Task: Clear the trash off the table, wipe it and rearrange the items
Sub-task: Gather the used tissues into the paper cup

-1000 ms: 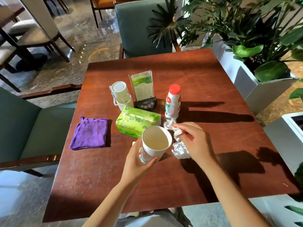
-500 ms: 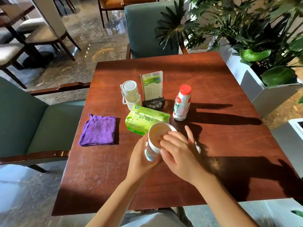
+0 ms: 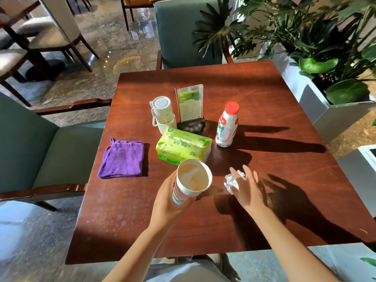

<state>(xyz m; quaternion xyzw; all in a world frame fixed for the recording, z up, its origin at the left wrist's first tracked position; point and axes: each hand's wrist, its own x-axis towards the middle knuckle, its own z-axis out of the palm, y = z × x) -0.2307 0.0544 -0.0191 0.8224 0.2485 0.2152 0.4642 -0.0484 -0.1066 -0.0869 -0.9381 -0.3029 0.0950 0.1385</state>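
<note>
My left hand [image 3: 168,202] grips a white paper cup [image 3: 192,181] tilted toward me above the wooden table [image 3: 254,94]; a crumpled white tissue lies inside the cup. To its right, my right hand [image 3: 247,190] hovers with fingers spread over a second crumpled tissue ball [image 3: 231,181] lying on the table, touching or nearly touching it. A folded purple cloth [image 3: 122,157] lies at the table's left side.
Behind the cup sit a green tissue pack [image 3: 183,146], a white-lidded tumbler [image 3: 163,113], an upright menu card stand [image 3: 190,107] and a red-capped drink bottle [image 3: 226,125]. Water drops [image 3: 118,220] mark the near left. Green chairs stand left and behind; planters stand on the right.
My right hand dropped one crumpled tissue into the cup, then moved right and opened over the other tissue ball. The cup stayed in my left hand.
</note>
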